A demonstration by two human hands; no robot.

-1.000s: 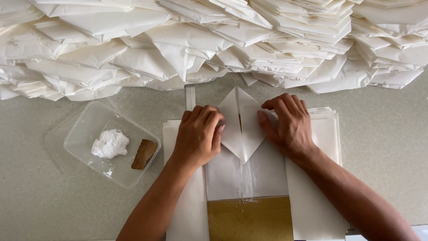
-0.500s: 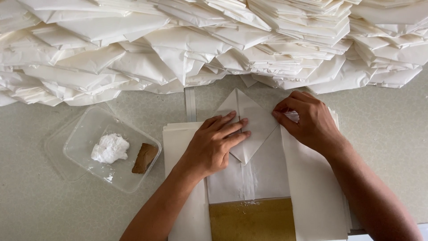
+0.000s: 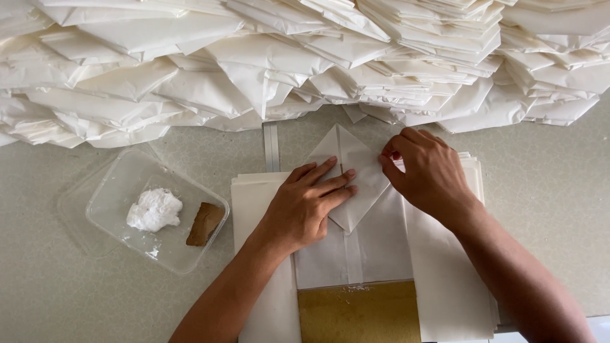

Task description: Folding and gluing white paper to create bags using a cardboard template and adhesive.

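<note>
Both hands work: my left hand [image 3: 304, 206] pressed flat on the white folded paper sheet [image 3: 353, 184], my right hand [image 3: 427, 173] pinching its 2 o'clock flap; I think the crease may slip crooked.

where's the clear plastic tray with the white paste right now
In the head view, the clear plastic tray sits on the table at the left, beside the stack of white sheets, left of the left hand and below the heap of folded paper.

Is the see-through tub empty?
No, the clear plastic tub holds a lump of white powder and a small brown piece beside it.
</note>
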